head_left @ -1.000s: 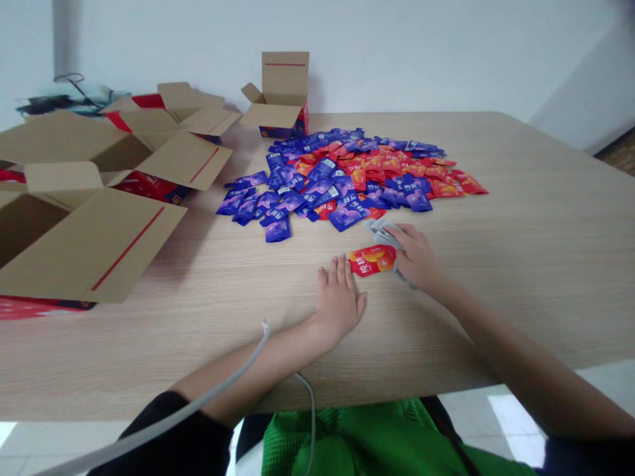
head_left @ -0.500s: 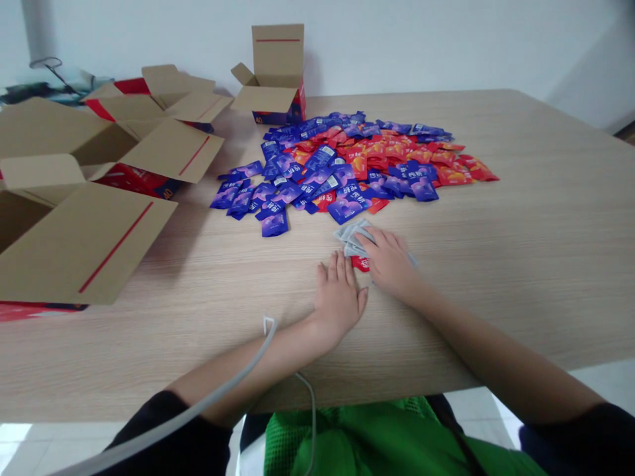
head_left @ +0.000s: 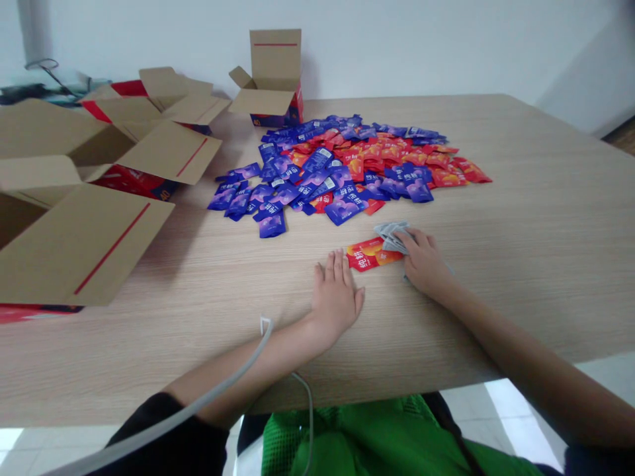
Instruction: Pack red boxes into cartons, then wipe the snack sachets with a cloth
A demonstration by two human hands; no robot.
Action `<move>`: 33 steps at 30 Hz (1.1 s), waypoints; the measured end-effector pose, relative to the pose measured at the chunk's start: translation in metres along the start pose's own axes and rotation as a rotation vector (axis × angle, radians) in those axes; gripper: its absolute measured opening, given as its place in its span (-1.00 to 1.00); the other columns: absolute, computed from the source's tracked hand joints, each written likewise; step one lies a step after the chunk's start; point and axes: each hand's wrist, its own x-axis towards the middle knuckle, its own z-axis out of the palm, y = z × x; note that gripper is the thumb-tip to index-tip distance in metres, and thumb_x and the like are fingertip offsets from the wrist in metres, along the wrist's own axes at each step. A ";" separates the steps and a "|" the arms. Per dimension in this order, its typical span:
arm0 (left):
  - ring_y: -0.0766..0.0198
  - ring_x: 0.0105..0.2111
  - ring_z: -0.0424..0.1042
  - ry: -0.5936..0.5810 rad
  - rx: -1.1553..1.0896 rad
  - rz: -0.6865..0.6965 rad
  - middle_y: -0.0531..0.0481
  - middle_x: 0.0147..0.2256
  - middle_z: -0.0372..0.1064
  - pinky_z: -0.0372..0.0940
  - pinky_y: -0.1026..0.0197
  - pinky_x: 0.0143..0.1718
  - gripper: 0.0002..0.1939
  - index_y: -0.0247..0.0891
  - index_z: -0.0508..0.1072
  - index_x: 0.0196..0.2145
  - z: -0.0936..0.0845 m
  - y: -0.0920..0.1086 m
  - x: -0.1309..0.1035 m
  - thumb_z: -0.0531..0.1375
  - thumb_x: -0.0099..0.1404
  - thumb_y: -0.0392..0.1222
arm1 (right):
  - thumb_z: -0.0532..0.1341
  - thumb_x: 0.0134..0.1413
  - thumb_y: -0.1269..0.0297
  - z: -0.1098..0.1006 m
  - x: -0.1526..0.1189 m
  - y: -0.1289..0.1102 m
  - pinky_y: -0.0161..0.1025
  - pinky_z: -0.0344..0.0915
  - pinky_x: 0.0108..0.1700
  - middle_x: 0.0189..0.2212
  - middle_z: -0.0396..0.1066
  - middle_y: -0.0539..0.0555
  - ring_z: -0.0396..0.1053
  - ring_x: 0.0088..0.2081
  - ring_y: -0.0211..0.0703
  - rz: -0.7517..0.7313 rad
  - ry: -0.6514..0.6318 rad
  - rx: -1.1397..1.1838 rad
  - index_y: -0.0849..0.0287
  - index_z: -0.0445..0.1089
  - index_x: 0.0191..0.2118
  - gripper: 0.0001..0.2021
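Note:
My left hand (head_left: 336, 297) lies flat on the wooden table (head_left: 238, 277) with fingers stretched out. Its fingertips reach the left end of a red-and-orange sachet (head_left: 364, 256) with white lettering, which lies flat. My right hand (head_left: 427, 263) is closed on a small bunch of grey sachets (head_left: 391, 233), held over the right end of the red sachet. The palm hides part of the bunch. Beyond my hands spreads a loose pile of purple sachets (head_left: 347, 203) and red-orange sachets (head_left: 397, 149).
Open cardboard boxes with raised flaps stand on the left: a near box (head_left: 84, 244), a middle box (head_left: 169, 152) and a farther one (head_left: 178, 99). Another open box (head_left: 275, 99) stands behind the pile. A pale cable (head_left: 223, 383) crosses in front of my left forearm.
My right hand has moved right with the grey sachets, uncovering more of the red sachet beneath. My left hand stays in nearly the same place.

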 end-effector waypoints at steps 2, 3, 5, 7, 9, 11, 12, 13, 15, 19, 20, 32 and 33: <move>-0.20 0.44 -0.15 0.008 -0.006 -0.001 -0.40 0.44 -0.31 -0.01 -0.31 0.35 -0.22 -0.62 -0.10 0.43 0.001 0.000 0.000 -0.07 0.51 0.05 | -0.02 0.11 0.55 -0.004 0.011 -0.004 0.13 0.23 0.23 0.14 0.31 0.38 0.25 0.18 0.17 0.000 0.049 0.095 0.38 0.34 0.21 -0.46; -0.20 0.44 -0.15 0.012 -0.006 -0.001 -0.40 0.44 -0.31 -0.01 -0.31 0.35 -0.22 -0.63 -0.10 0.43 0.002 0.000 0.000 -0.07 0.51 0.05 | -0.02 0.09 0.57 -0.008 0.017 -0.010 0.11 0.23 0.23 0.13 0.32 0.36 0.26 0.18 0.15 -0.020 0.079 0.142 0.37 0.36 0.19 -0.45; -0.20 0.44 -0.15 0.021 0.000 0.000 -0.40 0.44 -0.30 -0.01 -0.31 0.35 -0.23 -0.63 -0.09 0.43 0.003 0.000 0.000 -0.08 0.51 0.05 | 0.00 0.06 0.57 -0.015 0.028 -0.026 0.09 0.21 0.26 0.15 0.32 0.33 0.25 0.19 0.11 -0.097 0.137 0.210 0.34 0.37 0.19 -0.44; -0.20 0.44 -0.15 0.033 0.011 0.001 -0.40 0.44 -0.29 0.00 -0.30 0.35 -0.24 -0.63 -0.08 0.43 0.003 0.000 0.000 -0.08 0.51 0.04 | 0.02 0.05 0.58 -0.018 0.037 -0.049 0.08 0.16 0.29 0.19 0.29 0.32 0.21 0.22 0.10 -0.192 0.164 0.244 0.33 0.36 0.20 -0.43; -0.21 0.44 -0.13 0.044 0.017 0.004 -0.42 0.44 -0.23 0.01 -0.31 0.34 -0.25 -0.63 -0.05 0.42 0.003 0.000 0.000 -0.08 0.51 0.03 | 0.02 0.09 0.56 -0.013 0.039 -0.071 0.04 0.16 0.29 0.24 0.26 0.30 0.18 0.24 0.09 -0.266 0.131 0.244 0.31 0.35 0.22 -0.44; -0.23 0.41 -0.02 0.039 0.015 0.012 -0.45 0.41 -0.08 0.02 -0.32 0.33 -0.28 -0.63 0.03 0.40 0.002 0.000 -0.001 -0.09 0.52 0.02 | 0.02 0.16 0.52 -0.002 0.038 -0.087 0.03 0.19 0.24 0.25 0.26 0.28 0.18 0.22 0.10 -0.299 0.043 0.192 0.27 0.37 0.22 -0.48; -0.23 0.38 0.05 0.033 0.015 0.016 -0.46 0.38 0.01 0.02 -0.32 0.33 -0.29 -0.62 0.07 0.39 0.001 0.000 -0.001 -0.09 0.52 0.01 | 0.03 0.20 0.50 0.005 0.036 -0.092 0.04 0.20 0.21 0.25 0.27 0.27 0.19 0.20 0.11 -0.297 -0.005 0.149 0.24 0.38 0.22 -0.50; -0.22 0.36 0.10 0.030 0.015 0.018 -0.46 0.36 0.08 0.02 -0.32 0.33 -0.30 -0.62 0.11 0.38 0.000 0.000 -0.001 -0.09 0.52 0.01 | 0.03 0.22 0.47 0.011 0.033 -0.095 0.05 0.20 0.19 0.25 0.28 0.26 0.20 0.19 0.13 -0.290 -0.047 0.103 0.22 0.39 0.22 -0.52; -0.22 0.36 0.11 0.029 0.024 0.017 -0.46 0.34 0.13 0.02 -0.31 0.33 -0.31 -0.60 0.13 0.38 0.000 0.000 -0.001 -0.10 0.52 0.02 | 0.04 0.26 0.43 0.018 0.029 -0.093 0.06 0.19 0.17 0.26 0.28 0.25 0.21 0.16 0.14 -0.280 -0.099 0.024 0.18 0.38 0.24 -0.53; -0.22 0.42 -0.07 0.043 0.029 0.011 -0.43 0.41 -0.07 0.03 -0.29 0.33 -0.27 -0.61 0.05 0.40 0.001 0.000 -0.001 -0.09 0.51 0.05 | 0.02 0.25 0.44 0.014 0.023 -0.074 0.06 0.19 0.14 0.28 0.25 0.26 0.20 0.16 0.16 -0.210 -0.105 -0.078 0.16 0.31 0.30 -0.48; -0.21 0.43 -0.09 0.047 0.024 0.009 -0.43 0.42 -0.14 0.03 -0.29 0.33 -0.26 -0.61 0.02 0.41 0.002 0.000 -0.001 -0.08 0.51 0.05 | 0.02 0.23 0.45 0.012 0.022 -0.068 0.07 0.19 0.13 0.27 0.26 0.27 0.21 0.15 0.17 -0.169 -0.094 -0.100 0.17 0.31 0.29 -0.47; -0.19 0.44 -0.12 0.039 0.005 -0.002 -0.40 0.44 -0.23 0.02 -0.29 0.34 -0.25 -0.61 -0.03 0.42 0.002 0.000 -0.002 -0.08 0.51 0.03 | 0.00 0.11 0.51 0.005 0.018 0.026 0.12 0.23 0.17 0.12 0.29 0.38 0.27 0.14 0.19 0.060 -0.004 -0.084 0.30 0.34 0.24 -0.43; -0.19 0.44 -0.11 0.041 0.005 -0.002 -0.40 0.44 -0.23 0.01 -0.30 0.34 -0.25 -0.61 -0.04 0.42 0.002 0.000 -0.002 -0.08 0.51 0.03 | 0.00 0.08 0.52 0.004 0.022 0.028 0.11 0.25 0.16 0.10 0.31 0.36 0.30 0.13 0.18 0.086 -0.006 -0.050 0.29 0.35 0.23 -0.42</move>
